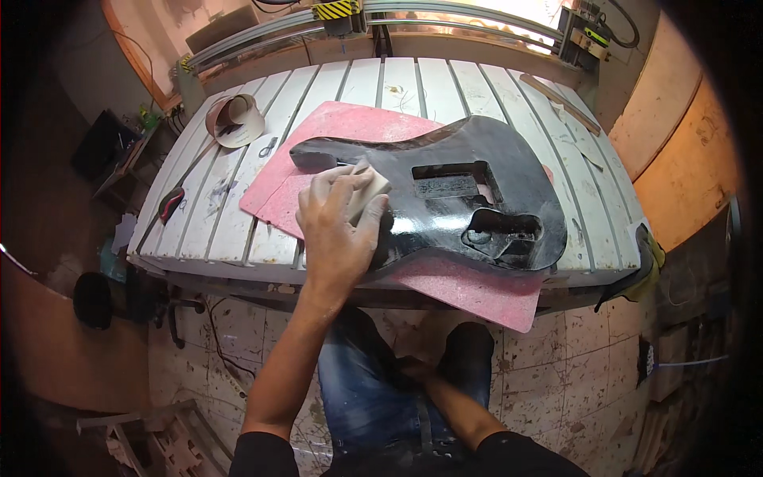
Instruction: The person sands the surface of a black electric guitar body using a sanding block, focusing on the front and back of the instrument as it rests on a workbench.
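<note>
A glossy black electric guitar body (493,151) with cut-out cavities lies on a pink foam sheet (493,294). My left hand (334,215) is closed round a folded piece of pale sandpaper (368,187), pressed to the body's left part near the neck end. Whitish dust coats its fingers. Down at my lap, below the table edge, my right hand (415,370) rests between my thighs; it is in shadow, and its fingers do not show clearly.
A slotted white machine bed (207,230) carries the foam. On its left are a roll of sandpaper (236,121) and a red-and-black handled tool (170,204). A wooden strip (560,103) lies far right. A gantry rail (262,36) spans the back; a dark cloth (636,274) hangs at the right corner.
</note>
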Demonstrator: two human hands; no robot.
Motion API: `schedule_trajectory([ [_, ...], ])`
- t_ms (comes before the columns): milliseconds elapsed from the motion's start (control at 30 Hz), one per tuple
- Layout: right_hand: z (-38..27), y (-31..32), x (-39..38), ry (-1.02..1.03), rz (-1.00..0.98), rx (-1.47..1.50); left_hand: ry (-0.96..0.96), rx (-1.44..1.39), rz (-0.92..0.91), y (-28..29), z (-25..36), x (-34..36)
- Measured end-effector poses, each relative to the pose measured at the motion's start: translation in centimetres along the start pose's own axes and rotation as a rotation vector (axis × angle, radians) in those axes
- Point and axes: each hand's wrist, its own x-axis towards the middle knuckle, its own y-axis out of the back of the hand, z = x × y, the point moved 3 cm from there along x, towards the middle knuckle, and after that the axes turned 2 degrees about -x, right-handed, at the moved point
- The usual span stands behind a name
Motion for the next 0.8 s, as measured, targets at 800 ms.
schedule_trajectory([
  [800, 6.2, -0.4, 2.7, -0.187, 0.270, -0.415, 0.039, -0.072, -0.009, -1.1, 0.5, 0.2],
])
